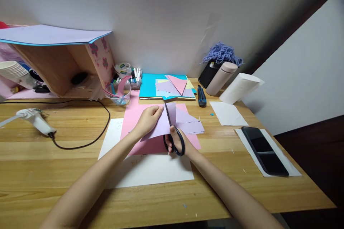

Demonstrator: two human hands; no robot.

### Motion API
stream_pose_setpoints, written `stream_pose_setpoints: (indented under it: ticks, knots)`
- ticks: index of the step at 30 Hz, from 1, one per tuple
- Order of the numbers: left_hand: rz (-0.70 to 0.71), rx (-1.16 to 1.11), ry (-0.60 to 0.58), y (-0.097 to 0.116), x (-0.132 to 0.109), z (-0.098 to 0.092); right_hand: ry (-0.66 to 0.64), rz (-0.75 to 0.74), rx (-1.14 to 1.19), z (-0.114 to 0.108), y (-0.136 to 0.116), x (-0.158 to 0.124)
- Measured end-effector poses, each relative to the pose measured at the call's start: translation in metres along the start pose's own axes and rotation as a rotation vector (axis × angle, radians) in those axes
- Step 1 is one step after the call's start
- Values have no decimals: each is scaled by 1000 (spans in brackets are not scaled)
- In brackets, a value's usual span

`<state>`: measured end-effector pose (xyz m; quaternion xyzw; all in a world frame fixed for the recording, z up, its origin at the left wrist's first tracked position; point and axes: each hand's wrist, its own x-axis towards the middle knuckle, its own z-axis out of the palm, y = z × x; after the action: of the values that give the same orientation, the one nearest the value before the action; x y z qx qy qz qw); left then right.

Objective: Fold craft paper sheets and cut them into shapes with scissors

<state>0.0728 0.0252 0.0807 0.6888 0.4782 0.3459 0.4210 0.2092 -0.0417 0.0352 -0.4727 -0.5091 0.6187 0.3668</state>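
In the head view my left hand pinches the left side of a light purple sheet, raised over the stacked papers. The fingers of my right hand go through the black handles of the scissors. Their blades point up and away from me and lie across the purple sheet, with a strip of it standing on their right. Below are more purple pieces, a pink sheet and white paper.
Behind the papers lie a blue pad with cut pieces, and a utility knife. A glue gun and its cable are at the left. On the right are a bottle, a paper roll and a phone.
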Motion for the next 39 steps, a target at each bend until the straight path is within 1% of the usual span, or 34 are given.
stream_pose_setpoints:
  ticks: [7,12,15,20,23,25,27,29,31,32,34,36,37,39]
  knots:
    - [5,-1,6,-1,0,0,33,-10,15,1,3,0]
    - [-10,-18,-12,1,0,0,15,-16,-11,0,2,-1]
    - [-24,-26,-34,2,-1,1,29,0,-20,0,1,-1]
    - [-24,-7,-24,2,-1,1,54,35,18,0,4,0]
    - [-19,16,-15,0,4,-6,44,50,70,0,5,2]
    - [-25,33,9,-2,9,-17,34,32,122,-3,3,4]
    - [-51,68,56,-5,14,-31,52,1,180,-9,-1,6]
    - [-83,138,92,-10,19,-45,105,-34,212,-18,-6,8]
    - [-101,241,80,-18,23,-55,193,-70,211,-31,-12,12]
    - [-106,301,53,-23,24,-57,252,-84,199,-39,-14,13]
    - [-122,418,-12,-34,24,-57,383,-87,156,-55,-16,16]
    - [-145,514,-55,-43,24,-52,484,-54,71,-72,-16,18]
    - [-153,564,-47,-47,24,-49,516,-37,-4,-81,-15,18]
    - [-139,676,31,-50,23,-45,586,-57,-247,-95,-12,17]
